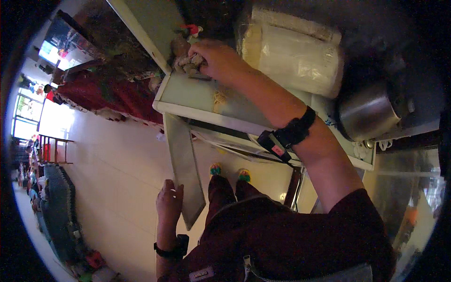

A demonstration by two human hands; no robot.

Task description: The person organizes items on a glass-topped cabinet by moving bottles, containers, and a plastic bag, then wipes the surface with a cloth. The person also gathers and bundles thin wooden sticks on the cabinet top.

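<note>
My right hand (216, 60) reaches across the pale green cabinet top (183, 91) to its far left corner. Its fingers are closed round a knobbly brown lump (190, 65), whose exact kind I cannot make out. A rounder brown thing (179, 46) sits just behind the lump, with a small red and white item (191, 30) beyond it. Lower down, my left hand (169, 199) is beside the outer edge of an open cabinet door (185, 174). Its fingers are curled in, with a white speck between them; what they hold is unclear.
A clear plastic-wrapped white package (296, 58) lies on the cabinet top, with a steel pot (369, 113) to its right. Beyond the left side stands a dark red-draped surface (108, 96). White cables (230, 143) run under the top. My feet (229, 172) are below.
</note>
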